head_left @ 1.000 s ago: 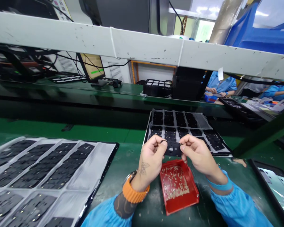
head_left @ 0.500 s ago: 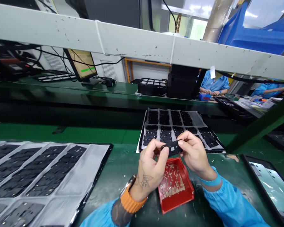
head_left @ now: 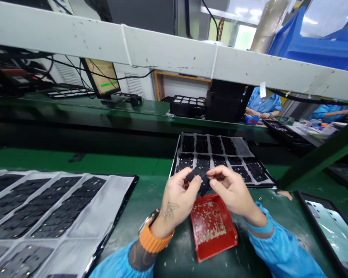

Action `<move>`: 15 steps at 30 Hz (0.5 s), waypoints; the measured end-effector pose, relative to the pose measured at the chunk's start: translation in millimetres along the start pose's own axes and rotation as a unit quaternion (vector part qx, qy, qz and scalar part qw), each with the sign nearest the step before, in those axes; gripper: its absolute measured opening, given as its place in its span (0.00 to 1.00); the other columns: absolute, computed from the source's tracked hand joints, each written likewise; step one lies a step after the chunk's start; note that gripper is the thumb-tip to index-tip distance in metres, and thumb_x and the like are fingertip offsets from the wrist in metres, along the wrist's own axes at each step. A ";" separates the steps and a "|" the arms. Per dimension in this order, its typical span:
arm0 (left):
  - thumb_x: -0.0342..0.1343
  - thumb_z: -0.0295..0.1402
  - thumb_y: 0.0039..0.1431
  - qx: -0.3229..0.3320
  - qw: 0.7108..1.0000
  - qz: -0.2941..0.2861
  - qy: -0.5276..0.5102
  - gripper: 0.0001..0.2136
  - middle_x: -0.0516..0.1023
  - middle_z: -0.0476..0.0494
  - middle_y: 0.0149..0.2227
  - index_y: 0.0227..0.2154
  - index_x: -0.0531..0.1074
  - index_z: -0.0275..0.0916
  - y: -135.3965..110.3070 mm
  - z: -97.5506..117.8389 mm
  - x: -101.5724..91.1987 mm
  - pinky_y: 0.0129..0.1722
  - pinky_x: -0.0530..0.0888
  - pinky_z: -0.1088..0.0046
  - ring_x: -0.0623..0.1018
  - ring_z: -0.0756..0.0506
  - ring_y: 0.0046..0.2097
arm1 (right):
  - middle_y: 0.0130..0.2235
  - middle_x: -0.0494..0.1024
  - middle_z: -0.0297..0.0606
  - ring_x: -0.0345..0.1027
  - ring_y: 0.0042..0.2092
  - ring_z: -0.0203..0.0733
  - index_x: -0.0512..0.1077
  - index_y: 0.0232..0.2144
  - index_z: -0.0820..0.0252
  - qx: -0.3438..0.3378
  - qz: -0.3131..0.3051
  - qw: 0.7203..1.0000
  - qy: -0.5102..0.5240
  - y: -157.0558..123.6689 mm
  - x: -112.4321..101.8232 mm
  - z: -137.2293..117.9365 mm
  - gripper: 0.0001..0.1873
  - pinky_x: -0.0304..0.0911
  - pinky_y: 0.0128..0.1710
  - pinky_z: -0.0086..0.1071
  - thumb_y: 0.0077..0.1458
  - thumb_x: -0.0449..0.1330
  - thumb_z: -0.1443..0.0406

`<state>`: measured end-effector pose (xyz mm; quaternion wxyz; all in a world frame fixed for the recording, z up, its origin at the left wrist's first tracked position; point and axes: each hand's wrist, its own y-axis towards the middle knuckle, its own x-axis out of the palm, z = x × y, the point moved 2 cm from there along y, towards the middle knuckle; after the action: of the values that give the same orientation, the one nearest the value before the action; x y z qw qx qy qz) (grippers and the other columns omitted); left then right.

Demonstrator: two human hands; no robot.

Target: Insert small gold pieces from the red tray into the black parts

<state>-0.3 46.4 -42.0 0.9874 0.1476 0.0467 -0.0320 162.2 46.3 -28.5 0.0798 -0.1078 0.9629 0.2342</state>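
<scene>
A thin black plate-like part [head_left: 203, 181], likely plastic, is tilted up over the red bin. My left hand [head_left: 179, 193] pinches it by its left side between thumb and fingers. My right hand [head_left: 230, 187] is closed, its thumb and fingertips together at the part's right edge; whatever small thing they may hold is hidden. Below both hands stands the red bin [head_left: 195, 243], with many tiny pale pieces [head_left: 211, 231] scattered inside. Just behind the hands lies a tray [head_left: 240, 144] of similar black parts in several compartments.
To the left is a larger tray [head_left: 89, 220] filled with black parts. A dark tray with pale green panels [head_left: 333, 231] lies at the right. A white beam [head_left: 168, 50] crosses above, and a green post [head_left: 316, 162] slants down at the right. Co-workers in blue sleeves [head_left: 263, 102] sit beyond.
The black part has turned from nearly edge-on to showing its broad face. My right hand has shifted its fingertips along the edge, and both hands have moved slightly left.
</scene>
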 end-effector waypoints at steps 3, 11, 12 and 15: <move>0.51 0.34 0.59 0.056 0.991 -0.031 0.119 0.12 0.58 0.55 0.18 0.21 0.63 0.38 0.7 8.5 -1.1 0.21 0.56 0.76 0.60 0.53 0.20 | 0.37 0.76 0.36 0.70 0.37 0.43 0.75 0.39 0.60 -0.016 0.004 0.999 -0.048 -0.5 -5.8 -7.6 0.07 0.64 0.35 0.29 0.62 0.57 0.65; 0.48 0.25 0.55 0.222 0.928 -0.041 0.298 0.09 0.54 0.56 0.17 0.22 0.55 0.39 -6.1 19.6 6.1 0.23 0.53 0.73 0.57 0.52 0.19 | 0.29 0.74 0.33 0.63 0.28 0.39 0.73 0.30 0.61 0.055 -0.073 0.991 -0.101 -0.8 -12.5 -6.3 0.09 0.58 0.26 0.28 0.59 0.56 0.63; 0.47 0.24 0.55 0.232 0.922 -0.046 0.307 0.09 0.55 0.56 0.18 0.22 0.56 0.40 -7.7 19.2 6.5 0.23 0.53 0.72 0.57 0.52 0.20 | 0.28 0.73 0.33 0.63 0.28 0.39 0.73 0.30 0.61 0.062 -0.077 0.990 -0.099 -0.7 -12.5 -5.2 0.09 0.58 0.26 0.28 0.59 0.55 0.63; 0.46 0.22 0.56 0.253 0.908 -0.062 0.328 0.09 0.57 0.55 0.20 0.24 0.57 0.41 -12.8 18.0 6.8 0.24 0.55 0.70 0.59 0.50 0.21 | 0.28 0.72 0.33 0.62 0.27 0.39 0.72 0.29 0.61 0.082 -0.089 0.989 -0.088 -0.7 -11.7 -0.7 0.08 0.56 0.25 0.28 0.56 0.55 0.63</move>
<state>7.0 28.5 -29.2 0.8419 0.3914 0.3676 -0.0542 173.5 47.4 -25.8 0.1929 -0.1650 0.9547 0.1554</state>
